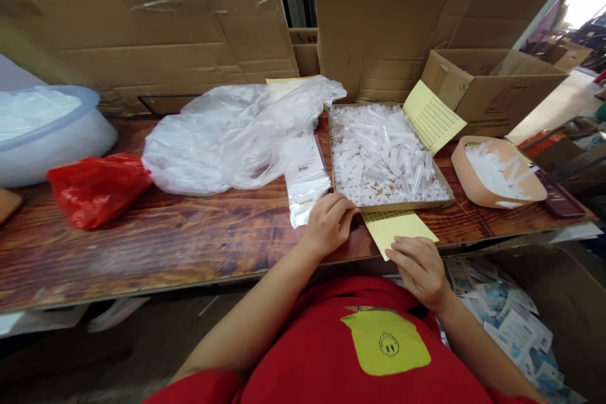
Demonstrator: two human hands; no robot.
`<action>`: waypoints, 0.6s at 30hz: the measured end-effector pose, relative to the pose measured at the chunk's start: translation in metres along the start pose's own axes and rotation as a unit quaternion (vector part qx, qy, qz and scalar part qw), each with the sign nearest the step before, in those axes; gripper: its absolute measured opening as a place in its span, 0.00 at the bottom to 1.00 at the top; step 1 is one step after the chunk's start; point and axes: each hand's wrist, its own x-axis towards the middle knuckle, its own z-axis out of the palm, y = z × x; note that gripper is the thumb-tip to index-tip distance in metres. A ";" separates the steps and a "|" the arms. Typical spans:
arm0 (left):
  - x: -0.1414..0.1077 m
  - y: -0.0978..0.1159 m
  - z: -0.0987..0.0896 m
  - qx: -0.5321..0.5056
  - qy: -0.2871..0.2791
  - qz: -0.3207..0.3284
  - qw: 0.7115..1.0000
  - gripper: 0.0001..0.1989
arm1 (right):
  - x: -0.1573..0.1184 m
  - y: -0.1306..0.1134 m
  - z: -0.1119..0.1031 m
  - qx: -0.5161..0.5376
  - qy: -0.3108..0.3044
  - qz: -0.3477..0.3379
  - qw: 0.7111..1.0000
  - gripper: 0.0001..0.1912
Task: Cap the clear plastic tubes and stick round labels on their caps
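Yellow sheet [402, 225] lay on counter [213, 240], near side of tray [407, 206] | left hand [331, 224]: fingers nearly met, any hold unclear | right hand [421, 268]: fingers loosely curled at sheet, grip unclear | sheet seemed light, flexible, easily creased; side edges suited holding

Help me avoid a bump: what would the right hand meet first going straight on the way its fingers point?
Probably the left hand: the right hand points toward it, past the left edge of the yellow sheet. Depth is unclear, so it might pass over.
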 end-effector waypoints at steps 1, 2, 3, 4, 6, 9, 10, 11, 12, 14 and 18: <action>0.000 0.000 0.000 0.000 -0.001 -0.001 1.000 0.05 | 0.001 0.002 0.003 -0.012 0.009 0.004 1.000 0.20; 0.000 0.000 0.001 -0.001 -0.001 -0.001 1.000 0.05 | 0.002 0.005 0.008 -0.024 0.011 0.008 1.000 0.18; 0.000 0.000 0.001 -0.001 -0.001 -0.001 1.000 0.05 | 0.002 0.008 0.012 -0.035 0.009 0.011 0.999 0.17; 0.000 0.000 0.001 -0.002 0.000 0.000 1.000 0.06 | 0.002 0.011 0.017 -0.044 0.004 0.012 0.999 0.16; 0.000 0.000 0.002 -0.005 0.000 0.000 1.000 0.06 | 0.001 0.015 0.026 -0.057 -0.001 0.011 0.998 0.15; 0.001 -0.001 0.003 -0.010 0.001 -0.003 1.000 0.05 | -0.002 0.016 0.033 -0.069 0.005 0.014 0.997 0.16; 0.001 -0.001 0.003 -0.011 0.002 -0.004 1.000 0.06 | -0.004 0.015 0.034 -0.070 0.007 0.016 0.997 0.17; 0.001 -0.001 0.003 -0.012 0.002 -0.006 1.000 0.06 | -0.005 0.015 0.034 -0.070 0.010 0.017 0.997 0.17; 0.001 -0.001 0.004 -0.013 0.003 -0.007 1.000 0.06 | -0.006 0.014 0.034 -0.068 0.012 0.018 0.997 0.18; 0.001 -0.001 0.004 -0.014 0.002 -0.009 1.000 0.06 | -0.008 0.013 0.033 -0.063 0.018 0.019 0.998 0.19; 0.001 -0.002 0.005 -0.017 0.002 -0.010 1.000 0.07 | -0.008 0.012 0.031 -0.040 0.030 0.027 0.998 0.18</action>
